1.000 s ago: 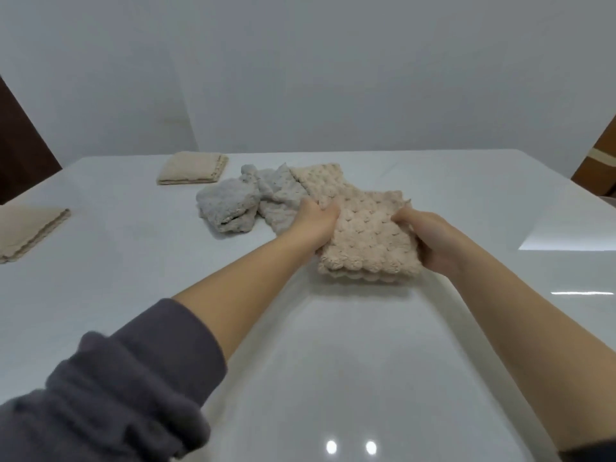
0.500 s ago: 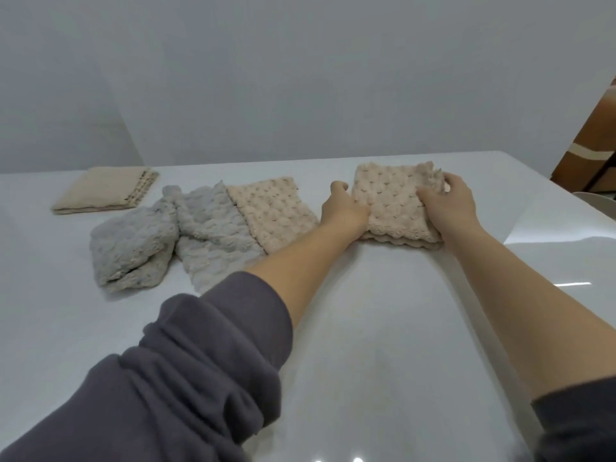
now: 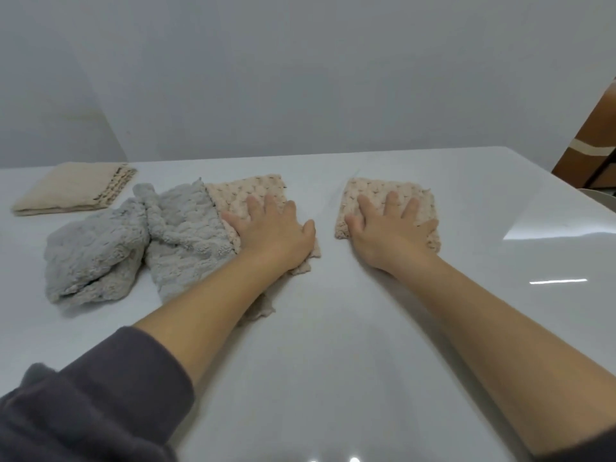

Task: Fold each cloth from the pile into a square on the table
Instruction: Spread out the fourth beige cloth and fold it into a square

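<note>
"What lay under the right grip (image 3: 390, 235)?"

"A beige square (image 3: 370, 191), plush and bobbled, folded flat on the glossy white counter (image 3: 333, 361). The grip was released, with the fingers straight and spread and the palm pressing down."

"And the left grip (image 3: 273, 231)?"

"Released too, and flat on a second bobbled beige cloth (image 3: 246, 191) at the pile's right end. Bare counter showed between that cloth and the square."

"How many cloths in all?"

"There were two bobbled beige ones. A thin woven cloth (image 3: 70, 191) lay folded at the far left, one edge dark-stitched. The fluffy grey cloth (image 3: 100, 255) was crumpled into two lumps, and I couldn't tell whether it was one piece or two."

"What was hidden?"

"Each palm covered the near part of its beige cloth, and the left forearm crossed the pile's near edge. The dark grey sleeve (image 3: 83, 411) was cut off at the bottom. A brown shape (image 3: 593, 141) at the right edge was also cut off, so I couldn't make out what it was."
</note>
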Motion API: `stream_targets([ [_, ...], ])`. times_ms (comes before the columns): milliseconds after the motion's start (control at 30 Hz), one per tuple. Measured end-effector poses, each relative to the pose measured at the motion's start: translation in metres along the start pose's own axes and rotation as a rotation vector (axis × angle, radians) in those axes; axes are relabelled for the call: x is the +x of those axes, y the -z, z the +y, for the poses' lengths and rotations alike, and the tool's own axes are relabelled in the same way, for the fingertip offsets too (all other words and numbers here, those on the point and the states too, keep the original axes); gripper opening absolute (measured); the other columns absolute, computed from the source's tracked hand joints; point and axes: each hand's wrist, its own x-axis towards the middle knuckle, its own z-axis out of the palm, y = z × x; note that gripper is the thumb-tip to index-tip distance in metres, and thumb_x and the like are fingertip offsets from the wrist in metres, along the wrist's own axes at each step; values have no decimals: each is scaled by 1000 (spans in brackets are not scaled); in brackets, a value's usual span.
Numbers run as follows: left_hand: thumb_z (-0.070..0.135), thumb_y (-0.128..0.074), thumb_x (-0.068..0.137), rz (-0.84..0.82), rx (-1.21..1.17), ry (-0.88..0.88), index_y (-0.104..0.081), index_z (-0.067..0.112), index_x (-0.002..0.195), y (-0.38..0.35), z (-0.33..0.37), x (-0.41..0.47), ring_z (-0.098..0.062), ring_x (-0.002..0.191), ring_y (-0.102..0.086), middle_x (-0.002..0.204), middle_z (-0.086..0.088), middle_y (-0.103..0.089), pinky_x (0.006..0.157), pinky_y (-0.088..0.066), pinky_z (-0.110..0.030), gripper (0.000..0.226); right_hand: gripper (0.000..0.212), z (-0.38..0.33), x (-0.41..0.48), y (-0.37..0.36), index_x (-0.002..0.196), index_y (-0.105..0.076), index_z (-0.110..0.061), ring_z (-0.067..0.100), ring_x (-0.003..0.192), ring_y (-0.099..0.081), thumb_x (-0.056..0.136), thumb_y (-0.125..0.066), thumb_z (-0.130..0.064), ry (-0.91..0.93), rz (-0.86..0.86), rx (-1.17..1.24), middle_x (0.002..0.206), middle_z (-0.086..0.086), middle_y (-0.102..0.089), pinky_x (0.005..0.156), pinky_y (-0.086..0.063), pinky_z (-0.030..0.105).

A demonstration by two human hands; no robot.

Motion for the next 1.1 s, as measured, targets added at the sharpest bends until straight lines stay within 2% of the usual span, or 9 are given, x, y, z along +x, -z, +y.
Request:
stream_targets([
  [233, 49, -20, 94, 76, -21, -45, -26, 24, 149, -8, -3, -2, -35, 147, 4, 162, -9, -6, 106, 6, -72, 61, 54, 19, 55, 3, 151, -10, -45, 35, 149, 3, 99, -12, -58, 186, 46, -18, 164, 2, -2, 115, -2, 63],
  [567, 47, -23, 94, 73, -37, -57, -29, 21, 147, -12, -2, 2, -37, 147, 8, 161, -11, -6, 106, 8, -72, 59, 50, 1, 135, 10, 148, -18, -51, 29, 149, -6, 98, -16, -58, 307, 18, 15, 163, -2, -10, 115, -8, 59],
  [667, 48, -24, 95, 69, -83, -59, -28, 20, 148, -10, -2, 2, -35, 147, 9, 161, -11, -7, 107, 11, -70, 60, 51, 0, 138, 10, 148, -16, -50, 29, 149, -4, 98, -15, -59, 294, 9, -5, 163, -2, -9, 115, -5, 60],
  [767, 49, -24, 96, 48, -248, -62, -25, 17, 149, -4, -5, -3, -31, 148, 7, 161, -9, -9, 111, 13, -64, 62, 53, -7, 128, 13, 151, -13, -45, 31, 149, 5, 99, -15, -55, 280, 29, -48, 163, -1, -5, 112, 4, 67],
  [833, 41, -26, 98, 73, -367, -87, -32, 14, 145, 6, -11, -8, -29, 147, -8, 156, -7, -23, 115, 5, -60, 55, 54, -19, 116, 15, 153, -8, -39, 30, 149, 12, 101, -17, -48, 326, 83, -45, 164, 0, 1, 112, 8, 66],
  [900, 30, -30, 98, 171, -343, -118, -41, 13, 137, 16, -25, -11, -25, 136, -32, 143, -4, -41, 114, -18, -52, 45, 55, -36, 99, 17, 155, -7, -32, 27, 149, 10, 103, -23, -40, 420, 118, 13, 164, 1, 0, 114, 7, 63],
  [933, 27, -32, 97, 222, -279, -100, -43, 14, 135, 21, -36, -10, -24, 130, -38, 139, -4, -45, 110, -27, -48, 42, 54, -47, 89, 16, 155, -10, -29, 24, 150, 3, 103, -26, -36, 473, 120, 62, 164, 1, -5, 117, 3, 60],
  [1000, 30, -38, 96, 234, -192, 34, -45, 13, 132, 28, -59, -3, -27, 120, -46, 132, -7, -48, 98, -39, -45, 40, 50, -67, 69, 13, 152, -26, -23, 21, 147, -21, 103, -33, -31, 558, 101, 179, 159, 3, -26, 118, -17, 49],
  [1100, 37, -50, 92, 143, -231, 182, -58, 11, 106, 35, -86, 5, -26, 93, -59, 105, -7, -61, 71, -50, -36, 31, 43, -94, 40, 10, 142, -45, -16, 20, 117, -54, 100, -44, -28, 557, 31, 356, 133, 3, -57, 97, -42, 32],
])
